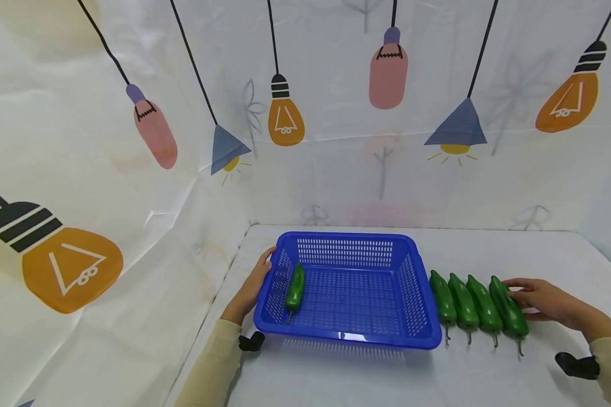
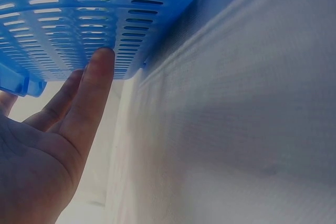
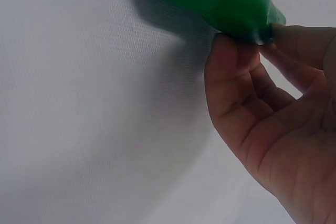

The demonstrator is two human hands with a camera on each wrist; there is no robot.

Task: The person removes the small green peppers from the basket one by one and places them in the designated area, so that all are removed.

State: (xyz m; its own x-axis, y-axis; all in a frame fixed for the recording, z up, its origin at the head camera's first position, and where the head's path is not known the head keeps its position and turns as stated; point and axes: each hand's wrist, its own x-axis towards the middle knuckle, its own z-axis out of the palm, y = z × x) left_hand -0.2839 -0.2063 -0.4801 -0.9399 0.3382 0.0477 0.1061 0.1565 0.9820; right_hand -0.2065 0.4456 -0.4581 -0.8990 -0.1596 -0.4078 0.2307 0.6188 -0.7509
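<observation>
My left hand (image 1: 252, 285) holds the left side of a blue plastic basket (image 1: 356, 339). In the left wrist view, its fingers (image 2: 97, 85) lie against the slotted outer wall. One green chili pepper (image 1: 296, 288) lies inside the basket near the left wall, stem toward me. Several more green peppers stand in a row to the right of the basket, stems toward me. At the row's right end, my right hand (image 1: 545, 299) grips the outermost green pepper (image 1: 509, 308) with bent fingers and thumb; the right wrist view shows the fingertips (image 3: 223, 53) against it.
A white-covered table (image 1: 336, 379) bears everything. Its left edge runs beside my left forearm. Behind and to the left hangs a white sheet (image 1: 331, 169) printed with lamps and bulbs. The nearest row pepper (image 1: 443, 299) lies close to the basket's right wall.
</observation>
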